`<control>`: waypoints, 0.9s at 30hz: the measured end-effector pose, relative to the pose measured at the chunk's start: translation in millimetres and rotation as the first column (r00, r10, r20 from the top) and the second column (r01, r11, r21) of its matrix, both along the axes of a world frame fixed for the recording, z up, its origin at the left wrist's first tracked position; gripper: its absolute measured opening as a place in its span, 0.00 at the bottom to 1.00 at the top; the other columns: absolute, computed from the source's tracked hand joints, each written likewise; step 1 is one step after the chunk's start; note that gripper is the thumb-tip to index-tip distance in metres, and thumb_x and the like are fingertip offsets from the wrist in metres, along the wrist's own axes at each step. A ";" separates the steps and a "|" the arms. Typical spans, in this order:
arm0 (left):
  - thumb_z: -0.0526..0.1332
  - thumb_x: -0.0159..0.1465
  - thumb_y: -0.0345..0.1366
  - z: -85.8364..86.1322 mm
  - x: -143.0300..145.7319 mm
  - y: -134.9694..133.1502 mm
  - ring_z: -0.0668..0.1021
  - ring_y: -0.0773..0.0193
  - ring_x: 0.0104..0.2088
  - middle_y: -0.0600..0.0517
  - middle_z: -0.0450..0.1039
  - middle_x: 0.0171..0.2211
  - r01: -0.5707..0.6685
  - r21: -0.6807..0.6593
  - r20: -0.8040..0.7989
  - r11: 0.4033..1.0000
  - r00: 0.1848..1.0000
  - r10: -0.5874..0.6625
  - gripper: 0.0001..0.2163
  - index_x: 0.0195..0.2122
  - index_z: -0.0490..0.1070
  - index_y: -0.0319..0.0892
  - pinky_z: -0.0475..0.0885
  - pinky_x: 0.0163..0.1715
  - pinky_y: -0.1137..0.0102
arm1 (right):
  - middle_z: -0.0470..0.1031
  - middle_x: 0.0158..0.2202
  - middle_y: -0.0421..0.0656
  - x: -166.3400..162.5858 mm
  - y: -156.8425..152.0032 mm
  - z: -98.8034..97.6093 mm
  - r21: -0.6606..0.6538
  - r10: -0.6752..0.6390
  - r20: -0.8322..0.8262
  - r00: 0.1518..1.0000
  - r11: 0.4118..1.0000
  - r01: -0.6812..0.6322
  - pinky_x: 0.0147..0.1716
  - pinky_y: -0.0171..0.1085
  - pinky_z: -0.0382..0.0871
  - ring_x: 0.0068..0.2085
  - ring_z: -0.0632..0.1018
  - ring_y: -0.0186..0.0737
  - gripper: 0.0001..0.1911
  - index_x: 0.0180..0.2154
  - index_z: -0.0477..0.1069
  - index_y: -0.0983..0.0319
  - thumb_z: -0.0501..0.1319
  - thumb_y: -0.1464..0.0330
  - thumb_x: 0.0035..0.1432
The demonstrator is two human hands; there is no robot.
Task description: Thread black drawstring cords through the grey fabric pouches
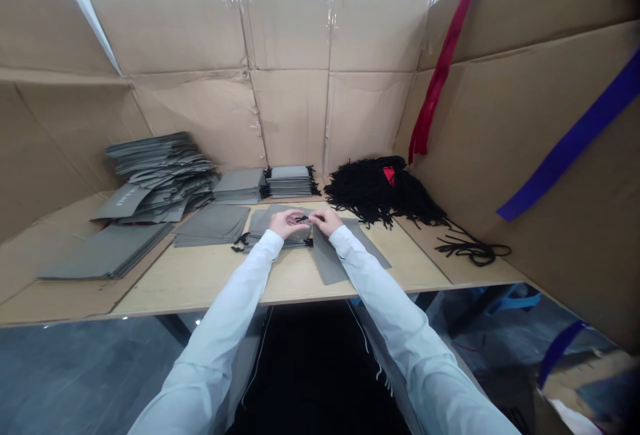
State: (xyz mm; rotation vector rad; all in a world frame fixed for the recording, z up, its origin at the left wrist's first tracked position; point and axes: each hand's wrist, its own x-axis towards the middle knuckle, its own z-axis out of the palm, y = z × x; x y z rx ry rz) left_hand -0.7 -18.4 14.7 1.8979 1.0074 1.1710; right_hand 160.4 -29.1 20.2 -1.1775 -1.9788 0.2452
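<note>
My left hand [288,223] is closed in a pinch around the end of a short black cord [303,218]. Close beside it, my right hand [327,221] has thumb and fingers pressed together at the same cord, near the top corner of a flat grey pouch [331,267]. That pouch lies slanted on the table under my right wrist; the exact grip is too small to make out. Behind and below my left hand lie several grey pouches [260,223] with black knotted cords [243,241] at their corners.
A tall, uneven pile of grey pouches [165,168] stands at the left, with flat stacks [110,248] before it. A neat corded stack [290,183] sits behind my hands. A heap of black cords [375,188] lies back right. Cardboard walls [290,35] enclose the wooden table [200,281].
</note>
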 end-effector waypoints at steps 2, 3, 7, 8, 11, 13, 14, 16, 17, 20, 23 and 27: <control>0.62 0.43 0.42 -1.0 -1.1 0.7 0.70 0.68 0.20 0.52 0.69 0.19 0.017 -0.016 -0.059 1.000 0.998 -0.018 0.14 0.29 0.71 0.39 0.66 0.24 0.74 | 0.74 0.29 0.42 0.4 -0.9 0.9 -0.016 -0.032 -0.018 0.999 0.999 0.032 0.34 0.34 0.60 0.32 0.71 0.36 0.07 0.26 0.72 0.62 0.55 0.70 0.47; 0.59 0.47 0.43 -1.2 -1.4 0.9 0.68 0.69 0.18 0.53 0.68 0.17 0.034 -0.023 -0.084 0.999 0.996 -0.036 0.12 0.27 0.70 0.39 0.64 0.21 0.74 | 0.74 0.29 0.42 0.2 -1.2 1.3 -0.021 -0.043 -0.021 0.999 0.999 0.043 0.35 0.34 0.60 0.32 0.72 0.36 0.07 0.26 0.72 0.62 0.56 0.70 0.47; 0.51 0.54 0.45 -2.7 0.7 1.9 0.63 0.72 0.15 0.56 0.62 0.13 0.070 -0.032 -0.077 0.997 0.994 -0.072 0.15 0.19 0.66 0.40 0.58 0.17 0.76 | 0.74 0.30 0.42 -1.3 -1.6 1.4 -0.030 -0.061 -0.017 0.998 0.998 0.060 0.36 0.34 0.60 0.34 0.72 0.37 0.07 0.26 0.72 0.62 0.55 0.70 0.48; 0.51 0.54 0.45 -3.5 1.8 2.3 0.62 0.72 0.15 0.56 0.60 0.12 0.066 -0.035 -0.065 0.997 0.996 -0.068 0.15 0.18 0.64 0.40 0.57 0.16 0.77 | 0.74 0.30 0.42 -1.5 -1.5 1.1 -0.024 -0.075 -0.003 0.997 0.997 0.075 0.36 0.35 0.59 0.34 0.72 0.37 0.08 0.26 0.72 0.62 0.55 0.70 0.48; 0.51 0.53 0.45 -5.2 4.2 3.2 0.60 0.73 0.14 0.58 0.56 0.11 0.063 -0.050 -0.043 0.997 0.997 -0.065 0.15 0.17 0.61 0.40 0.54 0.16 0.77 | 0.74 0.33 0.43 -0.6 -1.2 0.4 0.015 -0.149 0.071 0.986 0.989 0.148 0.37 0.37 0.57 0.36 0.71 0.39 0.08 0.27 0.72 0.60 0.55 0.69 0.49; 0.52 0.53 0.45 -4.4 4.0 2.9 0.59 0.73 0.15 0.58 0.55 0.11 0.095 -0.050 -0.030 0.994 0.995 -0.097 0.16 0.16 0.59 0.39 0.54 0.16 0.77 | 0.74 0.33 0.42 0.8 -1.4 0.8 0.039 -0.183 0.113 0.977 0.983 0.180 0.37 0.37 0.55 0.36 0.71 0.39 0.08 0.28 0.72 0.59 0.55 0.68 0.49; 0.52 0.53 0.45 -3.5 3.4 2.4 0.60 0.74 0.15 0.58 0.55 0.12 0.123 -0.047 -0.019 0.991 0.992 -0.124 0.16 0.16 0.59 0.39 0.54 0.16 0.77 | 0.74 0.34 0.41 1.6 -1.5 1.3 0.048 -0.188 0.123 0.974 0.982 0.184 0.37 0.37 0.54 0.37 0.71 0.39 0.08 0.28 0.72 0.59 0.55 0.67 0.49; 0.52 0.53 0.46 -1.4 1.7 1.4 0.60 0.74 0.15 0.58 0.56 0.12 0.182 -0.044 0.018 0.982 0.983 -0.181 0.16 0.16 0.58 0.39 0.54 0.16 0.77 | 0.74 0.34 0.40 3.0 -1.5 2.5 0.064 -0.190 0.125 0.974 0.981 0.183 0.38 0.37 0.53 0.38 0.70 0.37 0.09 0.29 0.72 0.59 0.54 0.65 0.50; 0.52 0.53 0.46 -0.7 0.9 1.2 0.60 0.74 0.15 0.58 0.56 0.13 0.204 -0.050 0.043 0.978 0.978 -0.202 0.16 0.16 0.58 0.38 0.54 0.16 0.77 | 0.73 0.34 0.40 3.5 -1.2 2.9 0.072 -0.189 0.122 0.974 0.981 0.181 0.38 0.36 0.53 0.38 0.70 0.37 0.09 0.30 0.72 0.58 0.54 0.65 0.50; 0.54 0.51 0.47 -0.8 -0.4 3.4 0.59 0.75 0.13 0.58 0.56 0.11 0.237 -0.142 0.152 0.961 0.965 -0.215 0.16 0.17 0.59 0.38 0.53 0.15 0.77 | 0.73 0.33 0.40 4.3 0.4 2.6 0.086 -0.168 0.122 0.978 0.984 0.158 0.38 0.36 0.53 0.38 0.70 0.36 0.09 0.30 0.72 0.59 0.54 0.65 0.51; 0.54 0.49 0.49 -2.2 -0.9 8.9 0.62 0.73 0.12 0.57 0.56 0.10 0.226 -0.333 0.287 0.915 0.949 -0.130 0.17 0.18 0.60 0.38 0.53 0.12 0.77 | 0.73 0.31 0.40 4.1 1.8 0.4 0.079 -0.124 0.125 0.984 0.990 0.115 0.36 0.34 0.54 0.35 0.70 0.35 0.09 0.29 0.72 0.60 0.53 0.66 0.51; 0.54 0.49 0.48 -1.7 0.4 11.5 0.72 0.67 0.22 0.48 0.70 0.25 0.202 -0.428 0.431 0.881 0.902 0.002 0.17 0.30 0.66 0.36 0.65 0.20 0.72 | 0.73 0.30 0.40 2.5 1.5 -1.4 0.066 -0.104 0.136 0.985 0.993 0.095 0.35 0.34 0.56 0.34 0.70 0.35 0.09 0.28 0.72 0.60 0.53 0.68 0.51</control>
